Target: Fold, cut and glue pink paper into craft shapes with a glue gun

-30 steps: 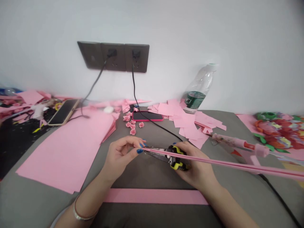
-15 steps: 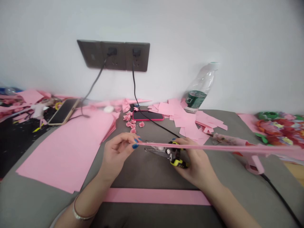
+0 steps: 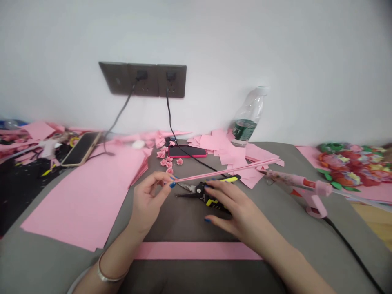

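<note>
My left hand (image 3: 150, 200) pinches one end of a long narrow pink paper strip (image 3: 226, 171), which slants up to the right above the grey table. Just below it lie the black-and-yellow scissors (image 3: 206, 193), blades pointing left and slightly apart. My right hand (image 3: 235, 208) lies over their handles with its fingers stretched out, touching them without gripping. A wider pink strip (image 3: 196, 250) lies flat across the table close to me, between my forearms.
A big stack of pink sheets (image 3: 88, 192) is at the left. Behind the hands are small pink paper flowers (image 3: 168, 161), a red-cased phone (image 3: 187, 151) on a cable, cut pink squares (image 3: 235, 157) and a plastic bottle (image 3: 246, 118). A pink glue gun (image 3: 306, 188) lies right.
My right hand set the scissors down and opened over them. The pink strip's far end swung up and away from the right side; the left hand still holds its end.
</note>
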`<state>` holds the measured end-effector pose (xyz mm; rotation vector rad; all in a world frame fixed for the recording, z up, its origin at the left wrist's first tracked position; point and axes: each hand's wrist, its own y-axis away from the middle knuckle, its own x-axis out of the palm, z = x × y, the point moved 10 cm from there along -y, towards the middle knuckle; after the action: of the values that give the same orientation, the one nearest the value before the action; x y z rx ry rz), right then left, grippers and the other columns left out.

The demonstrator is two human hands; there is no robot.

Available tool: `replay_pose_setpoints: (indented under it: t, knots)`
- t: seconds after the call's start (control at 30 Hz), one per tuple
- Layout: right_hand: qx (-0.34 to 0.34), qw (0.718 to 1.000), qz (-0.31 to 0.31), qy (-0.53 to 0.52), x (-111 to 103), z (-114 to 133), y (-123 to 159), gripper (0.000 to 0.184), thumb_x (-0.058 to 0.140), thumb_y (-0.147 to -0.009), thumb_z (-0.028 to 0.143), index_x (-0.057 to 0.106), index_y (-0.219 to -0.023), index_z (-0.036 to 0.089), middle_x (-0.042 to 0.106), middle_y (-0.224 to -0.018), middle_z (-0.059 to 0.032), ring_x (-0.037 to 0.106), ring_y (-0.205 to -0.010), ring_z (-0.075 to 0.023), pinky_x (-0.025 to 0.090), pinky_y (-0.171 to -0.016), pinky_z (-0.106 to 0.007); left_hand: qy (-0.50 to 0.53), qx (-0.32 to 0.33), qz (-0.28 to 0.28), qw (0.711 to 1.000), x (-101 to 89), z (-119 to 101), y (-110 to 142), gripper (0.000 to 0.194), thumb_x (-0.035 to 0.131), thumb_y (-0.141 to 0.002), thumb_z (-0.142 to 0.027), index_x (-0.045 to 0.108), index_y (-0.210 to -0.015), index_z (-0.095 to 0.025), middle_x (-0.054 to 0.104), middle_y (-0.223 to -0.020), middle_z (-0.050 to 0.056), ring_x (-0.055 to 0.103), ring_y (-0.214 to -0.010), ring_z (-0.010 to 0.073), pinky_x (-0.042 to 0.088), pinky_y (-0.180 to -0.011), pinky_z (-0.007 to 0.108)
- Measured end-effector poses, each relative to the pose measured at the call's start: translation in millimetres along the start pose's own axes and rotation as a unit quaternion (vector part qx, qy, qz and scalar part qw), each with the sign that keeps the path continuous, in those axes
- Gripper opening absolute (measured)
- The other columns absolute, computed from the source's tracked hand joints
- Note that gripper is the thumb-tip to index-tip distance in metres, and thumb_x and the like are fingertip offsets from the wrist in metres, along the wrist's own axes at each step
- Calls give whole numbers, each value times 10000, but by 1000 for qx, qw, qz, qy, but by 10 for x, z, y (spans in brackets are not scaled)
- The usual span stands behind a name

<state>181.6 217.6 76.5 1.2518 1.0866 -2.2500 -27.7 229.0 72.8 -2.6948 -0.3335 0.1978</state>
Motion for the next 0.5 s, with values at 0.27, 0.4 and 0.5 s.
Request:
replay_pose_setpoints:
  t: [0.27,0.4,0.5]
  knots:
    - [24,987,-154,39,-674,447,-144,127,622,-965,181,618,-1081,233,724,-997,-61,651,-921,-229,412,-856,-378,-9,78,111,991,249,-197,98,70,682,-904,-180,698,-847,-217,757,-860,27,713,-841,181,547,-792,292]
    - [65,989,-130,34,-497,335,-175,51,597,-992,238,635,-999,273,754,-1032,-18,676,-955,-223,229,-1072,-459,-24,122,138,983,325,-315,144,94,672,-913,-166,700,-837,-215,752,-814,32,712,-802,187,553,-749,297]
    - [90,987,-132,0,-407,311,-154,155,570,-1003,192,597,-870,268,747,-855,46,675,-809,-167,191,-1079,-424,-30,142,151,978,369,-373,170,95,669,-917,-170,703,-841,-216,761,-806,43,715,-781,194,558,-719,304]
